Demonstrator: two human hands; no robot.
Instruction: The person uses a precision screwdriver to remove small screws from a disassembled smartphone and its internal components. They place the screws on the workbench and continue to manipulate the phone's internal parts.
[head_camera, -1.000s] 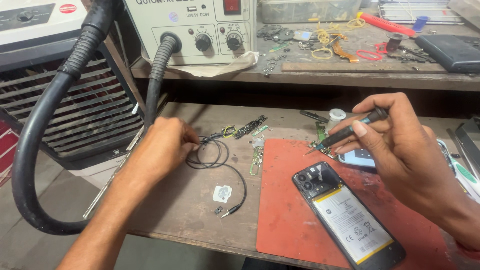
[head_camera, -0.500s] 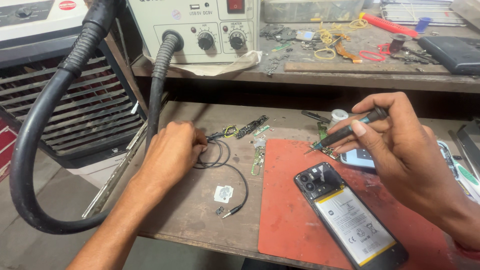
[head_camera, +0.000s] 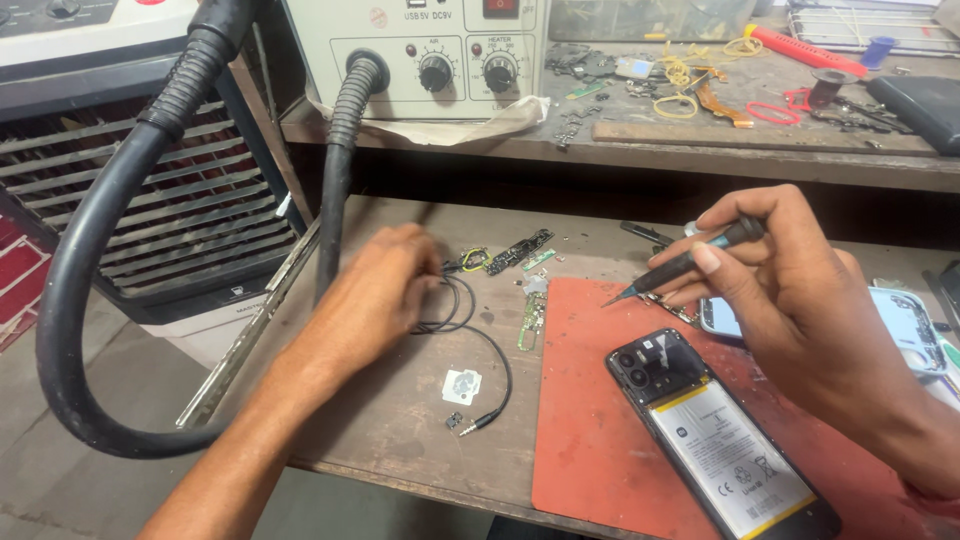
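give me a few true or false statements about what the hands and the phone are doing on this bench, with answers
1. The right hand holds a dark screwdriver like a pen. True.
2. The opened phone lies on the bare wood. False: it lies on the red mat, back cover off and battery showing.
3. The left hand rests at a thin black cable on the bench. True.
4. The screwdriver tip is pressed into the phone. False: it points left, above the mat, clear of the phone.
5. The left hand grips the thick corrugated hose. False: the hose runs past it, ungripped.
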